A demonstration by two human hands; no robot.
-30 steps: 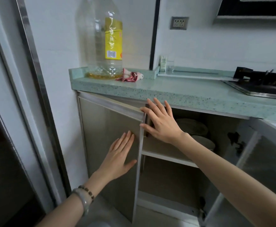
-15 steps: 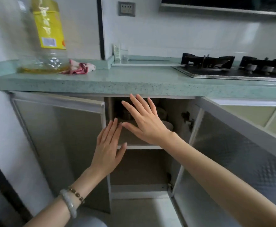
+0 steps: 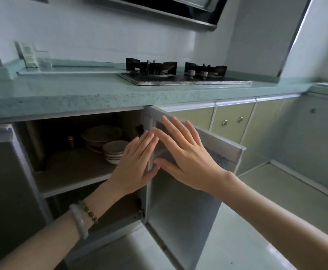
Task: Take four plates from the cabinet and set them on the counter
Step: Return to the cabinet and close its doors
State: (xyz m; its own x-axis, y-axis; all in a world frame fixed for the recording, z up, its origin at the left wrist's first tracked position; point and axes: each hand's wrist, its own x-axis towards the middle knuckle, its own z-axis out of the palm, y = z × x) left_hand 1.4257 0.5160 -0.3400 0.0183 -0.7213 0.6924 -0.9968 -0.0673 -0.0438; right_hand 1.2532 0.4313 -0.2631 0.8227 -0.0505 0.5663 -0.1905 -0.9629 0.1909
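The cabinet under the green counter [image 3: 81,94] stands open. On its upper shelf [image 3: 71,172] a stack of larger plates [image 3: 100,133] sits at the back, with a stack of small white dishes [image 3: 113,151] in front of it. My left hand [image 3: 134,164] is flat with straight fingers, held in front of the shelf beside the small dishes. My right hand [image 3: 180,154] is also flat and spread, in front of the open right cabinet door [image 3: 188,211]. Neither hand holds anything.
The left cabinet door [image 3: 5,182] hangs open at the left edge. A black gas hob [image 3: 178,75] sits on the counter at the back. A small carton [image 3: 27,54] leans on the wall. Closed cream cabinet doors [image 3: 231,123] run to the right.
My view has swung right, off the oil bottle and rag. Both hands have moved right, from the left door to the shelf opening and the right door. The plates are now in plain view.
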